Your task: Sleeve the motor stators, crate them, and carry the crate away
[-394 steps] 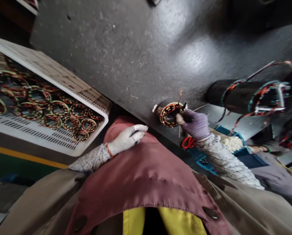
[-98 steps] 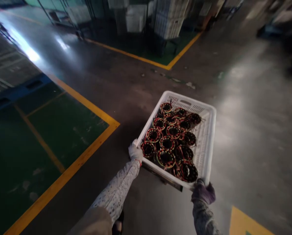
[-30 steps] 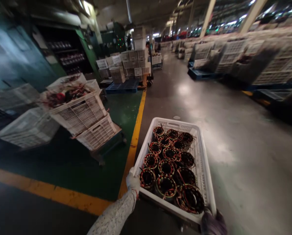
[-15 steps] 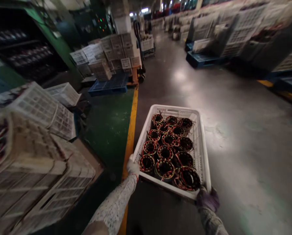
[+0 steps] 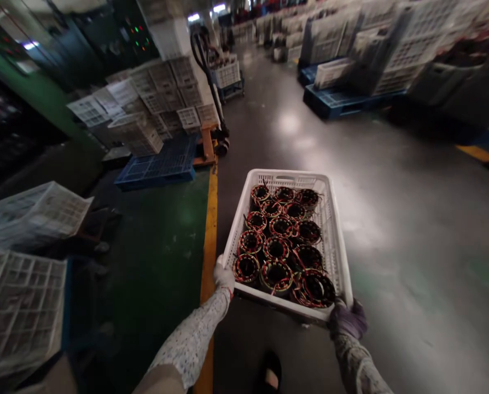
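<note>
A white plastic crate [image 5: 339, 235] is carried in front of me above the floor. Several ring-shaped motor stators [image 5: 276, 273] wound with red, yellow and black wire stand in rows inside it. My left hand [image 5: 223, 276], in a pale glove, is closed around the crate's near left corner. Its near right corner is gripped by my right hand [image 5: 349, 319], in a purple-grey glove. Part of the fingers of both hands is hidden by the rim. Speckled sleeves cover both forearms.
A yellow line [image 5: 210, 230] divides green floor from grey floor. Ahead on the left stand stacked crates, a blue pallet [image 5: 158, 164] and an orange pallet jack [image 5: 205, 145]. White crates [image 5: 35, 213] lie close on my left. More loaded blue pallets [image 5: 338, 101] line the right side.
I have moved forward along the yellow line with the crate. Crates on the left have slid back past me, and the pallet jack is nearer. A foot now shows below.
</note>
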Motion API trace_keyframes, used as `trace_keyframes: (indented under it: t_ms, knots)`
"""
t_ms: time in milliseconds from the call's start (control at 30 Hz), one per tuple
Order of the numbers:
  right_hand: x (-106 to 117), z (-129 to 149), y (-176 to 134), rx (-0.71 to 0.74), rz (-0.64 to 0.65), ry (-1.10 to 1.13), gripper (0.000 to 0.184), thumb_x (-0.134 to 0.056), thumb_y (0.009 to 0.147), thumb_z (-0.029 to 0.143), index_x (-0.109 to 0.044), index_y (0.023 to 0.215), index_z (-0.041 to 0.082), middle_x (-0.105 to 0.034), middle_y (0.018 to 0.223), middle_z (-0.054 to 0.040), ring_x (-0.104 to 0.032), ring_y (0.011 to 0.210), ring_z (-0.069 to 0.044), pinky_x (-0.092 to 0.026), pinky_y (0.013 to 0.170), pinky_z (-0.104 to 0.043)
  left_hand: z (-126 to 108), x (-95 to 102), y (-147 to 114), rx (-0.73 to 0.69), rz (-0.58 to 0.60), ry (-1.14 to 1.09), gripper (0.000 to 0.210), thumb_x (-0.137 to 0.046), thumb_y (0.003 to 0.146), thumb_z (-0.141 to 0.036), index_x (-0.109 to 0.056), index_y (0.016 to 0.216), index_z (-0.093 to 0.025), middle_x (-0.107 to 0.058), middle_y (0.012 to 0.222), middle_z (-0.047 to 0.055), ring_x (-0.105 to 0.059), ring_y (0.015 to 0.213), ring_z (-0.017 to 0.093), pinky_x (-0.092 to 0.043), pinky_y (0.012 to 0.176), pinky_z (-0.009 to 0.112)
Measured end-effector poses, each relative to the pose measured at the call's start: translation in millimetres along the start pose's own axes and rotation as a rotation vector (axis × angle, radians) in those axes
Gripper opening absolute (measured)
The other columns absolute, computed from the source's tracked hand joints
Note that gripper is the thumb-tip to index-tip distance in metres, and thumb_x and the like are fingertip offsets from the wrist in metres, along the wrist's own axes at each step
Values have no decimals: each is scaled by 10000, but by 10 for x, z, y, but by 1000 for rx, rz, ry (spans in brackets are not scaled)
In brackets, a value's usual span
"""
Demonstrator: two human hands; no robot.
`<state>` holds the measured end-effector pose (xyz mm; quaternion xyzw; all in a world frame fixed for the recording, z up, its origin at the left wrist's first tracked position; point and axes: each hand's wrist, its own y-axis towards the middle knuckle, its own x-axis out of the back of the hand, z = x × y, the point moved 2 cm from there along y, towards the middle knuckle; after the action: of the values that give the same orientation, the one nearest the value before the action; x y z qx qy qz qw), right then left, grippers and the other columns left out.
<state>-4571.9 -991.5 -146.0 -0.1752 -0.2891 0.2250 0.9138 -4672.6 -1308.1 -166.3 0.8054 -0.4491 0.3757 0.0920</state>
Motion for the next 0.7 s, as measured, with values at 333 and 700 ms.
trace_keyframes:
  t_ms: [333, 700]
  knots:
    - [-1833, 1481, 1221, -90, 108, -237, 514, -584, 816, 290, -620, 1283, 79, -664, 954, -118, -606, 938, -287, -467, 982, -389, -1554, -987, 1917, 36, -19, -4, 534, -531, 784, 3, -612, 1280, -177, -753, 1048, 63, -706, 956, 167, -522, 893, 219]
    - [-3826, 3233, 2455, -115, 132, -279, 621, -632, 759, 218, -565, 1366, 106, -616, 920, -90, -582, 1000, -337, -436, 1034, -434, -3171, -2152, 4081, 6, -9, 1, 564, -536, 758, 35, -637, 1273, -172, -756, 1064, 48, -703, 1009, 165, -513, 923, 207]
